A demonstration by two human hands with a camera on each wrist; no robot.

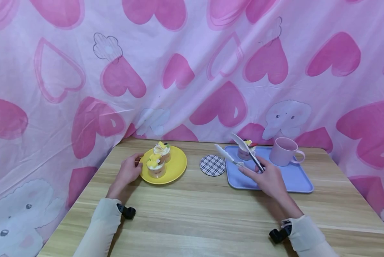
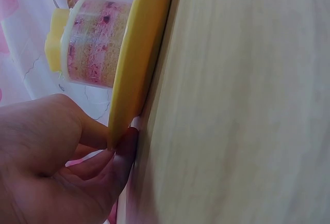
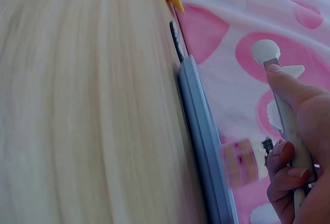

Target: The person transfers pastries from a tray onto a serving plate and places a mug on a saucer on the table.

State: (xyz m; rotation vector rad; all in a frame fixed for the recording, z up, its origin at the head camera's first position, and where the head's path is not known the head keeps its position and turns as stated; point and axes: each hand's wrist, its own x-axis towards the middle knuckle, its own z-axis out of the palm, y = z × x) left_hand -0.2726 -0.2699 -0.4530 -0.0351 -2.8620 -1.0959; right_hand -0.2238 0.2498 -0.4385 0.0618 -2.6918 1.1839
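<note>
While the left hand (image 1: pixel 129 171) pinches the rim of the yellow plate (image 1: pixel 178 166), the right hand (image 1: pixel 271 179) grips spread tongs (image 1: pixel 256 161) near the dessert cup (image 1: pixel 243 155) on the blue tray (image 1: pixel 294 178); light, level pressure on the cup's sides should best spare its topping (image 1: pixel 248 142)

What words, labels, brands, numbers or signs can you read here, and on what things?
None: no readable text shows in any view.
No lettering is visible on the tongs, dessert cups, yellow plate, blue tray or pink mug.
The coaster bears only a checked pattern; the cloth behind bears drawings, such as hearts and cartoon animals.
</note>
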